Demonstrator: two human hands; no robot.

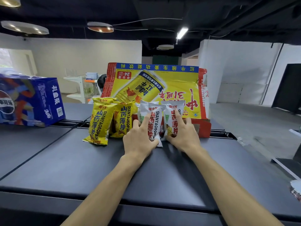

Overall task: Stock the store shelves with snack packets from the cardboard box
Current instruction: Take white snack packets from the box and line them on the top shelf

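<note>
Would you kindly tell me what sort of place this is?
Likely a shop being stocked: snack packets stand on a dark shelf top, a printed cardboard box behind them, white shelving further back.

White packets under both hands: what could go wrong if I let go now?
The left white packet and right white packet stand on end, held by the left hand and right hand; released, they may topple forward. The tilted yellow packet at the row's left end could fall if nudged. The cardboard box flap propped behind could drop onto the row.

Both hands [138,141] grip white snack packets [156,121] on the dark surface [65,160].
</note>
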